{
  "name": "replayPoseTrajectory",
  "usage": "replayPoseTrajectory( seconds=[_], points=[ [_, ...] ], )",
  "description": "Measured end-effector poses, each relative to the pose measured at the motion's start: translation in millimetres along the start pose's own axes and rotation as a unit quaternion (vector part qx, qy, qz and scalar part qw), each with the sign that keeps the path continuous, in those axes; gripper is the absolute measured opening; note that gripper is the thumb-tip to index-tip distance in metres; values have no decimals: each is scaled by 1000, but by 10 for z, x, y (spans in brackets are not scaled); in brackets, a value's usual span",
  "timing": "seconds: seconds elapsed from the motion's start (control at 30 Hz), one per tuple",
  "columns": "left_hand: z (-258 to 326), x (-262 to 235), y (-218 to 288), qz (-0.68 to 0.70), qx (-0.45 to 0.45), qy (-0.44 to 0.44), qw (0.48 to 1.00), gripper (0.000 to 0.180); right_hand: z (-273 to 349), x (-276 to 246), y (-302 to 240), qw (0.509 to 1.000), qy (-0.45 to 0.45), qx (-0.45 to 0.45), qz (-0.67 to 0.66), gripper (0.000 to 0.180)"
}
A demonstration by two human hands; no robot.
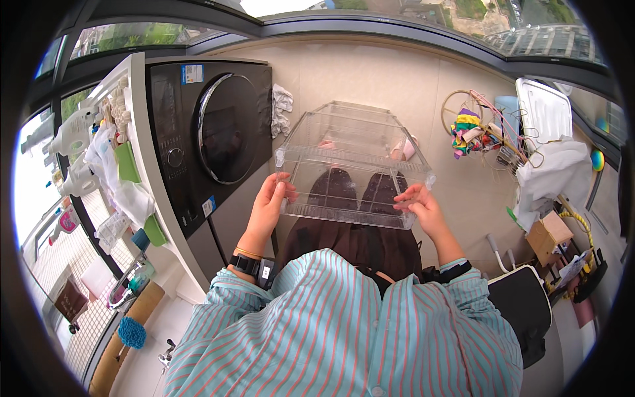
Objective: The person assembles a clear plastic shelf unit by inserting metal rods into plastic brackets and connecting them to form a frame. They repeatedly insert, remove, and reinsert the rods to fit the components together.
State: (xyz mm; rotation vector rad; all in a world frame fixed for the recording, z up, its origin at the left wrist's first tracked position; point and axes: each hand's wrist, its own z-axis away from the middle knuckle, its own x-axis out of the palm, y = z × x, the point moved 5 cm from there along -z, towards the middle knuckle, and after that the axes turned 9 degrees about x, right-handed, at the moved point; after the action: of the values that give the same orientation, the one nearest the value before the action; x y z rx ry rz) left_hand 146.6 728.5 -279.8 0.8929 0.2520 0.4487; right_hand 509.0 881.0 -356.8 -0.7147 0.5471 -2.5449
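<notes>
A clear plastic storage box (324,159) with ribbed edges is held in front of my legs, above the floor. It is see-through, so my dark trousers and feet show behind it. My left hand (272,193) grips its left side near the lower corner, thumb and fingers closed on the wall. On the opposite side my right hand (420,204) pinches the lower right edge with bent fingers. A dark band with a small grey device sits on my left wrist.
A black front-loading washer (210,139) stands at left beside a white shelf holding bottles and bags. A crumpled white cloth (282,109) lies by the washer. At right are colourful cloths (467,132), a white lid (544,109), a cardboard box (549,238) and a black seat (520,308).
</notes>
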Motion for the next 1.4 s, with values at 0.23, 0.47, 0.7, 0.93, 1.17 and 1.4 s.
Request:
replayPoseTrajectory(
  seconds=[0.23, 0.47, 0.7, 0.93, 1.17, 1.4],
  points=[
    [-86, -34, -84, 15, -15, 7, 1000, 33, 22, 65, -17, 999, 22, 9, -21, 37],
    [-116, -106, -159, 21, -25, 7, 999, 35, 19, 128, -23, 999, 31, 3, -3, 35],
    [-181, -98, -155, 21, -34, 8, 999, 36, 43, 133, -62, 1000, 27, -2, -7, 30],
    [-250, -96, -115, 16, -37, 9, 999, 36, 46, 156, -109, 999, 29, 3, -21, 29],
    [-250, -156, -160, -28, -92, 35, 995, 40, -135, 15, -308, 997, -64, 2, -49, 89],
    [-295, -292, -297, -94, -101, 14, 990, 40, -782, -208, -278, 968, 5, 118, -223, 69]
  ],
)
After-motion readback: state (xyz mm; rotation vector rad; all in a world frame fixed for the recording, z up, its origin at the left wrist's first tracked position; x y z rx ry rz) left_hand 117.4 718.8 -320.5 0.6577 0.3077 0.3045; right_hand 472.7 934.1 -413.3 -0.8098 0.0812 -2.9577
